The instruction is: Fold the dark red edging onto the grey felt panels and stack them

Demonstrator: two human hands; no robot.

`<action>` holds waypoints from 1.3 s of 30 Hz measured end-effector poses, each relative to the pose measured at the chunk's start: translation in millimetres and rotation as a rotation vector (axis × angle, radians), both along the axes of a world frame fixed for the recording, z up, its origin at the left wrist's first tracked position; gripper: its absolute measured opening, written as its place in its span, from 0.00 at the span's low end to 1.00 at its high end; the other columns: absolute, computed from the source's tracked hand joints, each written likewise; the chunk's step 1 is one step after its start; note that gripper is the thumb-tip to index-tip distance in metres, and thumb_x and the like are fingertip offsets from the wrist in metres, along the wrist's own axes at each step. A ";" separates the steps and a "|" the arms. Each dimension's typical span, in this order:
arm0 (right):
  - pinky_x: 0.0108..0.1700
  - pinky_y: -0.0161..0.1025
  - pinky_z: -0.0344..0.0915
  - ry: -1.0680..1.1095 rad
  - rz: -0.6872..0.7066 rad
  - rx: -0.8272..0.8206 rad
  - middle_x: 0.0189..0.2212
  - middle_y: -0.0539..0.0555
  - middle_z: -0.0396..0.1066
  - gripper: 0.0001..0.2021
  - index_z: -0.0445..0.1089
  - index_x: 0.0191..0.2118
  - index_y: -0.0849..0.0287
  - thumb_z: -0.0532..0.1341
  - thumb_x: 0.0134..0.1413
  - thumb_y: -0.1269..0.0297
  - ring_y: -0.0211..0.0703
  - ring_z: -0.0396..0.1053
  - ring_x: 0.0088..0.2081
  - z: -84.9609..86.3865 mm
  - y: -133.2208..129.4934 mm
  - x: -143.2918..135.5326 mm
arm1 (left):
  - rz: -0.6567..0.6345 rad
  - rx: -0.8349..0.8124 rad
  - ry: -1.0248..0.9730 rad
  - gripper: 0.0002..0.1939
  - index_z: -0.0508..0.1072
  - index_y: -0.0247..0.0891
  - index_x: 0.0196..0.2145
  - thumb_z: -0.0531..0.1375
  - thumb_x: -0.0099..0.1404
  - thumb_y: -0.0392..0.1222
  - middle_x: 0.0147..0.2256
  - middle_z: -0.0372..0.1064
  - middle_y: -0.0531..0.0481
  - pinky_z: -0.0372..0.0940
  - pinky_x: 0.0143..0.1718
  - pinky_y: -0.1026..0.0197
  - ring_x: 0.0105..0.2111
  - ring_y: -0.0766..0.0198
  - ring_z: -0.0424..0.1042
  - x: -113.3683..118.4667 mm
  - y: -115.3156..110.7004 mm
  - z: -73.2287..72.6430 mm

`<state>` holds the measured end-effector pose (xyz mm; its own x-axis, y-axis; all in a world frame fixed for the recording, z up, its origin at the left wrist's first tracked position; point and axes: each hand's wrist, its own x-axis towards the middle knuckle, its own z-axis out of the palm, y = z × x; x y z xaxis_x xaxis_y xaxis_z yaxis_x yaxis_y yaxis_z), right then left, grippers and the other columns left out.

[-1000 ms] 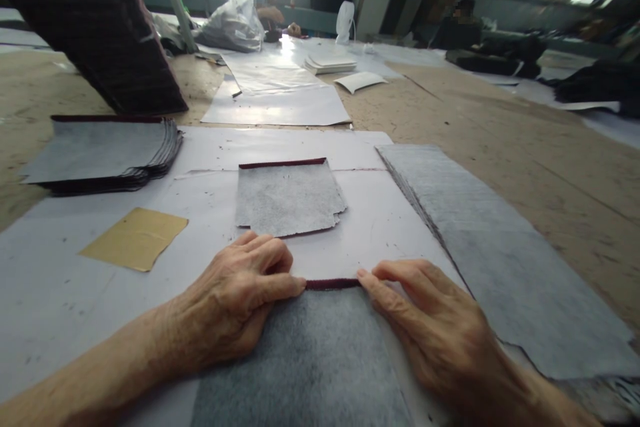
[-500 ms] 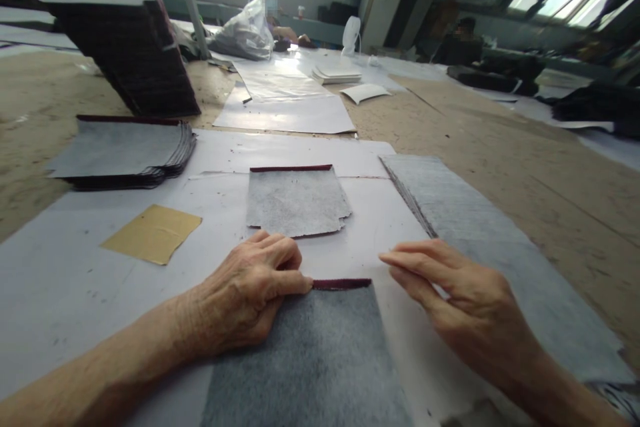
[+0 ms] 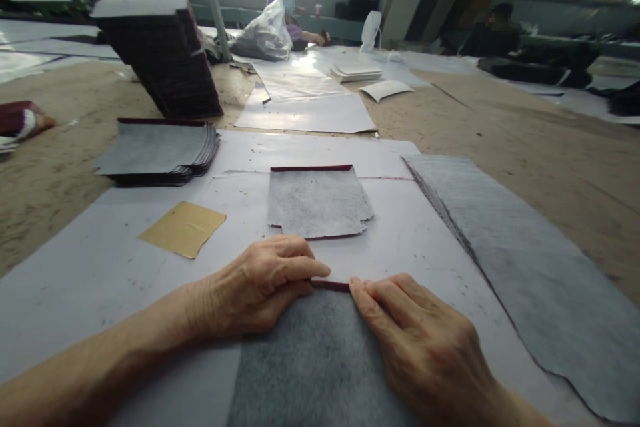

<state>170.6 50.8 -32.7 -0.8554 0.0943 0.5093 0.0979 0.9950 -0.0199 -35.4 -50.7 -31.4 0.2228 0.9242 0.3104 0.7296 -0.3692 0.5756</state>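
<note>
At your far left, a dark red and white object (image 3: pixel 23 123), too partly shown to name, lies on the brown tabletop (image 3: pixel 505 120). Next comes a tall, leaning stack of dark sheets with a pale top (image 3: pixel 163 60). In front of it sits a low stack of grey fabric pieces with a dark red top edge (image 3: pixel 160 150); nearer you, a yellowish-brown, four-sided card (image 3: pixel 185 228) lies flat on the white sheet (image 3: pixel 125 287).

Your left hand (image 3: pixel 265 283) has its fingers close together, index finger stretched out and thumb tip at the left part of the narrow dark red strip (image 3: pixel 334 286); you cannot tell whether it pinches. That strip edges the far side of the large grey fabric panel (image 3: pixel 320 360), which lies before you between your hands. Beyond it, apart, lies a small grey fabric piece with notched corners and a dark red edge (image 3: pixel 320 200).

Your right hand (image 3: pixel 430 340) is narrow, fingertips on the strip's right end; whether it grips is unclear. Furthest right, a fanned stack of long grey fabric pieces (image 3: pixel 540 253) slants toward you.
</note>
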 end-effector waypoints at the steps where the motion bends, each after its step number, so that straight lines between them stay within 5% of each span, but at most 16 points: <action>1: 0.30 0.39 0.66 0.001 0.000 0.015 0.26 0.56 0.69 0.15 0.71 0.40 0.70 0.48 0.56 0.79 0.42 0.64 0.30 1.0 -0.3 -0.8 | 0.002 -0.037 -0.027 0.13 0.69 0.36 0.44 0.51 0.64 0.31 0.34 0.64 0.48 0.62 0.36 0.65 0.33 0.69 0.64 -3.4 -1.6 0.9; 4: 0.28 0.39 0.65 0.000 -0.013 0.056 0.26 0.55 0.69 0.15 0.70 0.41 0.70 0.47 0.57 0.77 0.42 0.64 0.29 2.6 -1.9 -4.1 | 0.003 -0.080 -0.023 0.12 0.71 0.37 0.41 0.51 0.64 0.31 0.34 0.64 0.49 0.63 0.34 0.67 0.32 0.70 0.65 -11.3 -7.9 2.6; 9: 0.28 0.40 0.65 -0.088 -0.003 0.092 0.28 0.53 0.69 0.18 0.68 0.47 0.65 0.44 0.59 0.75 0.43 0.64 0.30 4.2 -3.1 -5.0 | 0.011 0.087 0.057 0.15 0.70 0.36 0.40 0.49 0.60 0.26 0.32 0.63 0.48 0.62 0.33 0.64 0.32 0.67 0.62 -10.5 -15.9 0.7; 15: 0.37 0.48 0.65 -0.105 0.036 0.225 0.33 0.60 0.71 0.19 0.72 0.40 0.68 0.43 0.56 0.77 0.49 0.65 0.35 16.0 -4.8 -14.6 | -0.003 0.141 0.193 0.15 0.70 0.32 0.38 0.48 0.58 0.25 0.32 0.62 0.45 0.60 0.33 0.59 0.31 0.63 0.60 -4.2 -17.3 -0.9; 22: 0.28 0.41 0.64 0.017 0.150 -0.062 0.26 0.60 0.66 0.16 0.71 0.36 0.73 0.45 0.54 0.80 0.44 0.61 0.29 2.9 -16.4 -39.6 | -0.040 0.142 0.219 0.14 0.70 0.30 0.38 0.47 0.59 0.26 0.31 0.62 0.44 0.61 0.34 0.58 0.32 0.62 0.60 -5.6 -16.0 0.0; 29: 0.31 0.43 0.65 0.024 0.159 -0.099 0.27 0.60 0.65 0.16 0.70 0.37 0.72 0.46 0.54 0.79 0.45 0.60 0.31 -4.2 -16.2 -39.6 | 0.032 0.047 0.004 0.12 0.69 0.35 0.39 0.50 0.63 0.27 0.33 0.64 0.48 0.62 0.34 0.67 0.32 0.69 0.63 -24.6 -26.5 -0.5; 39: 0.31 0.42 0.64 -0.079 0.162 -0.048 0.31 0.58 0.68 0.18 0.66 0.47 0.68 0.45 0.56 0.77 0.44 0.61 0.32 1.7 -13.9 -40.5 | 0.005 0.122 0.173 0.14 0.68 0.33 0.37 0.48 0.56 0.24 0.32 0.63 0.46 0.61 0.34 0.61 0.31 0.64 0.61 -24.8 -34.8 2.0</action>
